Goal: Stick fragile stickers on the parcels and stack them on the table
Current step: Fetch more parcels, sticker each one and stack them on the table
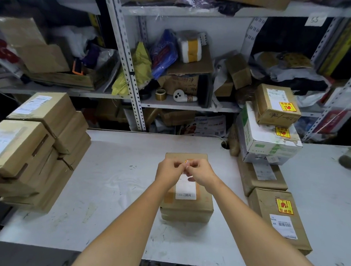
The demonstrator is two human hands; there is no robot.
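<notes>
Brown cardboard parcel point(187, 204) lies in the middle of the white counter point(109, 182), its long axis running straight away from the person, a white label point(186, 189) on its top face. Above its far half the left hand point(167, 174) and the right hand point(201, 174) meet, the fingers point(178, 164) of both curled together and pinching a small red-and-yellow fragile sticker point(186, 162) between them; whether it touches the box top I cannot tell. Left of the parcel, well apart, stands a stack of plain parcels point(34, 143). On the right a taller pile point(272, 127) already carries stickers, with a flat stickered box point(278, 221) near the right forearm. Cluttered shelves point(172, 103) stand behind the counter.
</notes>
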